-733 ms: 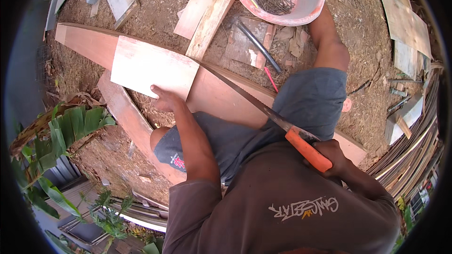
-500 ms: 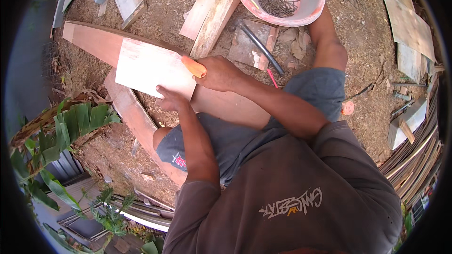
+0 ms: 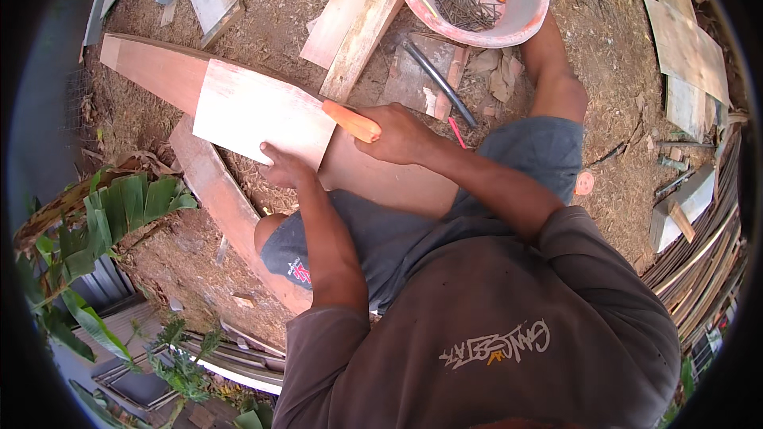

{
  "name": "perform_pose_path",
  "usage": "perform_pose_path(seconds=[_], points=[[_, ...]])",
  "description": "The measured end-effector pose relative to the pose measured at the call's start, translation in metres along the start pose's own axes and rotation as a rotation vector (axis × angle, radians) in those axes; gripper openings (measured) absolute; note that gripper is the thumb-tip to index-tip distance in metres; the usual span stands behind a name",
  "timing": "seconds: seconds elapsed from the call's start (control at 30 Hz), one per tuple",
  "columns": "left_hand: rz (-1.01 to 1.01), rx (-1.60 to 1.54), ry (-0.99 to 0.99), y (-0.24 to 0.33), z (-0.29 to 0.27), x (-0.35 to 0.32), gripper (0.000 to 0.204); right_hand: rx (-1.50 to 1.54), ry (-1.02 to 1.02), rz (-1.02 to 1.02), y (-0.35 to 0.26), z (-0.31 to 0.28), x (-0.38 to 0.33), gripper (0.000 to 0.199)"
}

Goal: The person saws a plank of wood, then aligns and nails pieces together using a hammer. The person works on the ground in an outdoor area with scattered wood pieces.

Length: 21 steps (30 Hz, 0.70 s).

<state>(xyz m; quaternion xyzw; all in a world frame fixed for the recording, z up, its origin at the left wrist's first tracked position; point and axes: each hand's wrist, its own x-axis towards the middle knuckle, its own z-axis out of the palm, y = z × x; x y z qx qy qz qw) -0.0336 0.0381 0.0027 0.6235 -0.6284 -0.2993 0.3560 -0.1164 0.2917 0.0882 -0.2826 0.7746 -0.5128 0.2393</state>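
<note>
A pale, flat board [image 3: 258, 115] lies across a longer reddish plank [image 3: 159, 67]. My left hand [image 3: 286, 167] grips the board's near edge, thumb on top and its other fingers partly hidden. Just off the board's right end, my right hand [image 3: 397, 133] is closed around an orange-handled tool [image 3: 352, 121]. Only the thick handle shows clearly, with its tip close to the board's far right corner; I cannot make out its working end. Another reddish plank [image 3: 218, 183] runs slantwise under my left side.
A pinkish bucket [image 3: 517, 28] holding several nails stands at the far right of my hands. A dark metal bar [image 3: 439, 82] rests on a wood scrap. Beyond the board are wood offcuts [image 3: 346, 16]. Banana leaves [image 3: 131, 214] hang at the left, and stacked strips [image 3: 707, 246] lie right.
My right hand has drawn the orange-handled tool to the right and slightly nearer, away from the board's end. My left hand keeps its hold on the board.
</note>
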Motion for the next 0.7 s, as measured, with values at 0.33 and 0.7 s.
perform_pose_path(seconds=[0.33, 0.7], points=[[-0.060, 0.067, -0.048, -0.013, 0.004, 0.011, 0.069, 0.011, -0.270, 0.331, -0.050, -0.113, -0.265, 0.024], [-0.135, -0.070, -0.060, -0.010, 0.005, 0.009, 0.067, 0.003, -0.154, 0.148, 0.004, -0.015, -0.024, 0.035]])
